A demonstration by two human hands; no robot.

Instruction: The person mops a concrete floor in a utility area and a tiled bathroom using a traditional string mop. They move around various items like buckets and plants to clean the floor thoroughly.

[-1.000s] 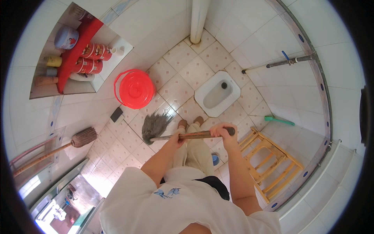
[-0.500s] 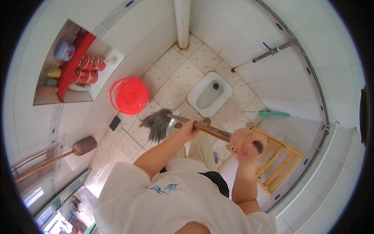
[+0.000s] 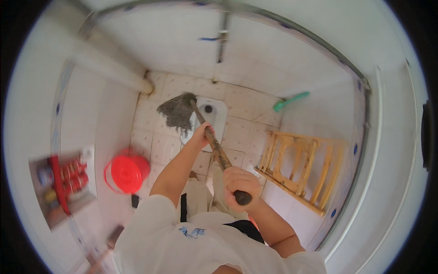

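Note:
A mop with a long wooden handle slants away from me in both hands. Its grey string head lies over the tiles at the left side of the white squat toilet, overlapping the rim. My left hand is closed round the handle about midway down. Higher up, close to my body, my right hand wraps round the handle just below its dark end. The toilet's drain hole shows beside the mop head.
To the left stands a red bucket near a wall niche holding red cans. A folded wooden chair leans at the right wall. A green brush is at the far right. A brown broom sits lower left, blurred.
My view has turned to the right. The mop head has swung forward from near my feet and the bucket to the toilet's left side. Both hands have kept their hold on the handle.

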